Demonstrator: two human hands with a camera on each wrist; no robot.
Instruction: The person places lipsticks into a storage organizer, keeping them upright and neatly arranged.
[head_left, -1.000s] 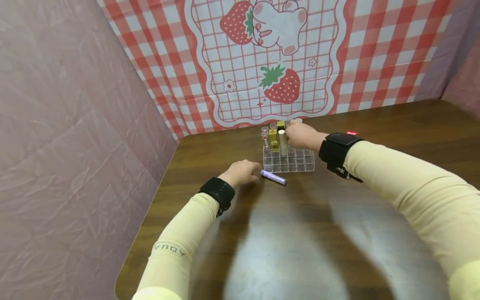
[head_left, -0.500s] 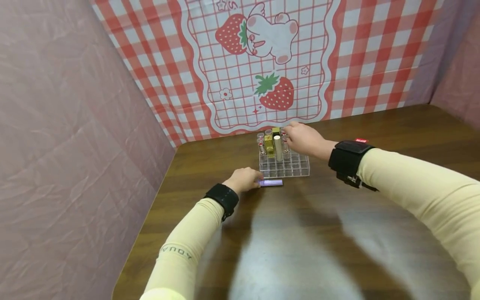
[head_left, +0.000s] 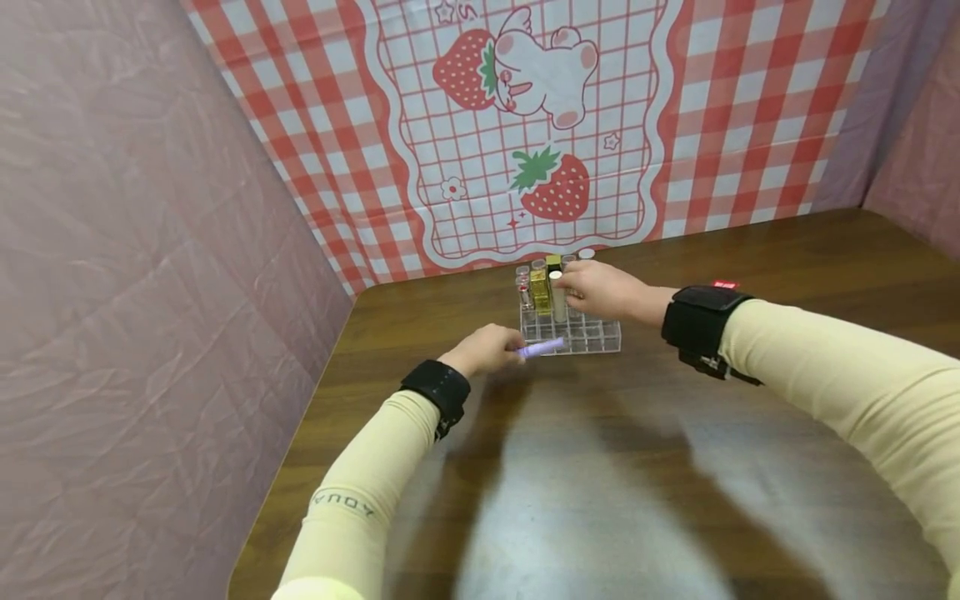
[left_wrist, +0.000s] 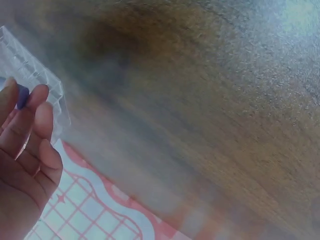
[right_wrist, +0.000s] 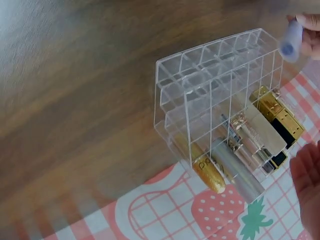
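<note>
My left hand pinches one end of a slim purple tube, which overlaps the front edge of a clear compartment rack in the head view. From the right wrist, the purple tube appears beside the rack's far corner, end toward the camera. At the rack's back rows, my right hand hovers with loosely bent fingers right by an upright ivory tube. No object shows within that hand in its wrist view; its fingertips are partly cut off there.
Several cosmetics stand in the rack's rear rows, including a gold case, a gold-capped tube and a silver tube. The front rows have bare compartments. Behind the wooden table hangs a red checked cloth.
My left hand has taken hold of the purple tube lying on the table and raised it toward the rack. My right hand has shifted toward the ivory tube, uncovering a white tube top behind.
</note>
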